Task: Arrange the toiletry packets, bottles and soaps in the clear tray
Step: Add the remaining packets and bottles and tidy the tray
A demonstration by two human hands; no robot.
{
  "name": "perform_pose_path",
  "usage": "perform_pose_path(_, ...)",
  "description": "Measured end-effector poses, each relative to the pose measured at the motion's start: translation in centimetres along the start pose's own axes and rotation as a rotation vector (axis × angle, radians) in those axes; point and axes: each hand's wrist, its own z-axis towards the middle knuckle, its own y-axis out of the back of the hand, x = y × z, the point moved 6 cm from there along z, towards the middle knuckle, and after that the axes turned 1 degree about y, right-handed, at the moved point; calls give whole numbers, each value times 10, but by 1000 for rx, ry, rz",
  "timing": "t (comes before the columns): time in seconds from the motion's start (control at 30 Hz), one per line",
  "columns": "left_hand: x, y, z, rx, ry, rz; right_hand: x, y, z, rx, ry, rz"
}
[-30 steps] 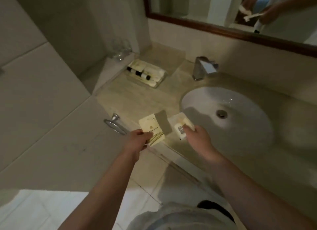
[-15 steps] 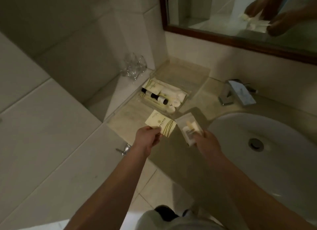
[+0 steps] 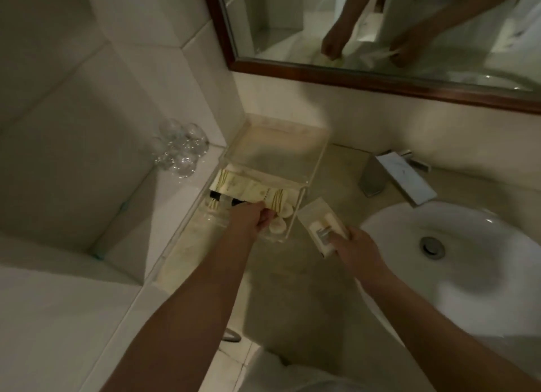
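My left hand (image 3: 253, 219) is down in the clear tray (image 3: 288, 227) at the back corner of the tabletop (image 3: 295, 262), fingers pinched on the cream packet with gold stripes (image 3: 265, 197), which lies across the tray over the dark-capped bottles (image 3: 222, 202). 2 round white soaps (image 3: 279, 223) sit at the tray's near right end, just beside my fingers. My right hand (image 3: 355, 249) is closed on a clear-wrapped packet (image 3: 320, 226) holding small white items, held above the tabletop just right of the tray and apart from it.

What worries me is the see-through shelf or lid (image 3: 275, 157) that overhangs the far half of the tray. The striped packet looks to be sliding in under its front edge, and if I push at an angle the packet could buckle or jam there, or shove the bottles out of line. The soaps look loose; a careless knuckle could roll 1 over the low wall onto the tabletop. The light is dim and the tray walls are hard to make out, so I may misjudge the rim with the second packet and clip it. The glasses (image 3: 178, 148) on the ledge to the left are near enough that a wide elbow swing could catch them. The sink basin (image 3: 468, 262) lies close on the right, so a dropped packet could slide in.
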Motion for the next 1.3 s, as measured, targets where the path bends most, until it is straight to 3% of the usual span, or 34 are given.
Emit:
perform_pose_path(0.23, -4, -6, 34, 65, 59, 61, 15, -17, 9, -68, -37, 12)
perform_pose_path(0.57, -4, 16, 15, 201, 153, 35, 41, -39, 16, -87, -32, 49)
perform_pose_path(0.63, -10, 22, 15, 152, 24, 145, 43, -42, 17, -90, -34, 51)
perform_pose_path(0.73, -33, 28, 16, 29, -404, 558, 44, -47, 19, -94, -44, 41)
perform_pose_path(0.87, -45, 28, 22, 47, -647, 756, 45, -48, 21, -165, -65, 38)
perform_pose_path(1.1, -57, 37, 36, 6, -702, 881, 60, -58, 28, -252, -13, 30)
perform_pose_path(1.3, -56, 16, 38, 61, -599, 1020, 78, -77, 38, -255, 44, -54)
